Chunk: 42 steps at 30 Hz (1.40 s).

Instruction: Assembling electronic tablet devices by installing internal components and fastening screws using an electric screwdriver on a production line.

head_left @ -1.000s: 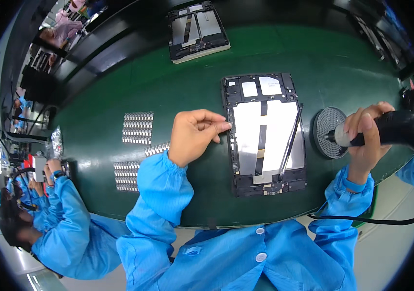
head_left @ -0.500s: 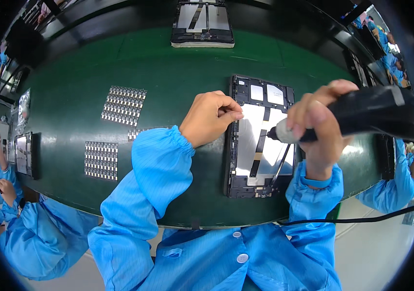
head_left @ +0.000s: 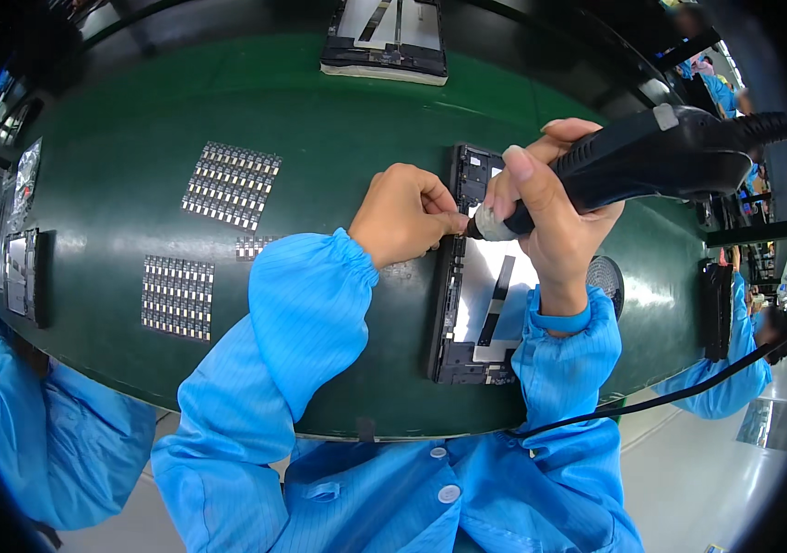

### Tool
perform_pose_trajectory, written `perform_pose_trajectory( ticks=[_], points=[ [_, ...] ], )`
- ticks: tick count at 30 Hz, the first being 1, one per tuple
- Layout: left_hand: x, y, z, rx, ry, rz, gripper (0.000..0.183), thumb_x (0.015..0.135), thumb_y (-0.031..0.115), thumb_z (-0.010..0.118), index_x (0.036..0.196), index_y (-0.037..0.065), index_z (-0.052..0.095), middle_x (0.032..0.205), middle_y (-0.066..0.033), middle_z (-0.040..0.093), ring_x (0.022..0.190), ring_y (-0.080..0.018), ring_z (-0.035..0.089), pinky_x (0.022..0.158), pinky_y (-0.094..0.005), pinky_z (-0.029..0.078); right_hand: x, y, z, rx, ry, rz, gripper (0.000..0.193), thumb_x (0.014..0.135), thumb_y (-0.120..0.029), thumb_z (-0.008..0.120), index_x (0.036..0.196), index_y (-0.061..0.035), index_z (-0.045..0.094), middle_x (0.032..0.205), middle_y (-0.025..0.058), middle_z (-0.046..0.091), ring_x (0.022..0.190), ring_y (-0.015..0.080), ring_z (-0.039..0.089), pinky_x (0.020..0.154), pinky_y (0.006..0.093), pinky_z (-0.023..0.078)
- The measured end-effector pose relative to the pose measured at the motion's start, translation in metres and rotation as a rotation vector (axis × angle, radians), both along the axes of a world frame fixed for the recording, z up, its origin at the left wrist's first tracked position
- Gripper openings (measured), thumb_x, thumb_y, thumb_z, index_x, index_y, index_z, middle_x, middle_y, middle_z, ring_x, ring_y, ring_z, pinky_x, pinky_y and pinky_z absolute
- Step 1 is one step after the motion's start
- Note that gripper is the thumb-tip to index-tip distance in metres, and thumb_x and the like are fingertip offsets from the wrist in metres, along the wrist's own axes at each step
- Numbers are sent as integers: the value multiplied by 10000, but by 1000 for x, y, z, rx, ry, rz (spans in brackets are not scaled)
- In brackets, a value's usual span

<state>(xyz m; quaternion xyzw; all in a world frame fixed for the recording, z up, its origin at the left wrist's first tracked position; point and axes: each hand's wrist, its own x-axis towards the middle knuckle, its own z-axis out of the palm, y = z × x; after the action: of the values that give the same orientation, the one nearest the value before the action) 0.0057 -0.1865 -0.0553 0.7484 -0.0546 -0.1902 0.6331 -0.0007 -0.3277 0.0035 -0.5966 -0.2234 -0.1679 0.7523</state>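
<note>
An opened tablet [head_left: 474, 290] lies on the green bench, its black frame around silver plates and a dark ribbon strip. My right hand [head_left: 559, 221] is wrapped round a black electric screwdriver [head_left: 656, 157] with a pale collar near its nose. The nose points left and down at the tablet's left edge, where its tip meets my left fingertips. Closed in a pinch at that edge is my left hand [head_left: 402, 217]; whatever sits between its thumb and finger is too small or hidden to name. The hand and tool cover the tablet's upper right part.
Sheets of small circuit boards [head_left: 232, 184] lie left of my left arm. Another open tablet [head_left: 393, 64] stands at the far edge, a further device [head_left: 23, 276] at the left. A round dark dish [head_left: 605, 279] is behind my right wrist. A black cable [head_left: 670, 394] crosses the right front.
The screwdriver's nose has moved left, from over the tablet's middle to its left edge by my left fingertips. My left hand stays pinched there. The view has shifted slightly.
</note>
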Motion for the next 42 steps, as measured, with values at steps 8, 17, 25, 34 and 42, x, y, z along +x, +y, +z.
perform_pose_trajectory(
  ticks=[8,17,25,34,42],
  points=[
    [0,0,-1,26,-21,-15,59,761,9,674,765,-39,639,662,-68,639,529,-89,590,442,-218,455,1,1,-2,2,-8,2,321,776,81,677,1039,42,498,635,89,619,506,129,586,486,234,456],
    [1,-5,-5,-3,-37,27,104,698,48,751,690,-25,678,648,-122,661,584,-144,615,558,-282,491,-1,-1,-1,-5,14,-14,325,768,97,672,1034,35,496,637,89,610,516,133,587,482,244,458],
    [0,0,0,33,-47,38,128,689,65,763,681,-24,672,634,-129,650,584,-161,617,553,-299,485,-3,5,-5,-43,21,23,320,765,100,673,1013,18,490,674,107,608,535,132,580,500,251,469],
    [3,-3,-5,38,-95,1,113,700,64,746,717,-22,675,648,-121,654,577,-164,621,553,-305,495,-10,11,-3,-54,4,-55,328,751,94,690,1013,33,503,687,97,614,569,119,586,519,244,479],
    [-3,-5,4,63,86,5,156,775,114,745,757,2,638,674,-46,634,531,-70,562,436,-204,441,-14,-36,13,-92,-10,-196,409,734,77,699,1082,28,491,661,68,606,521,114,572,477,227,455]
  ],
)
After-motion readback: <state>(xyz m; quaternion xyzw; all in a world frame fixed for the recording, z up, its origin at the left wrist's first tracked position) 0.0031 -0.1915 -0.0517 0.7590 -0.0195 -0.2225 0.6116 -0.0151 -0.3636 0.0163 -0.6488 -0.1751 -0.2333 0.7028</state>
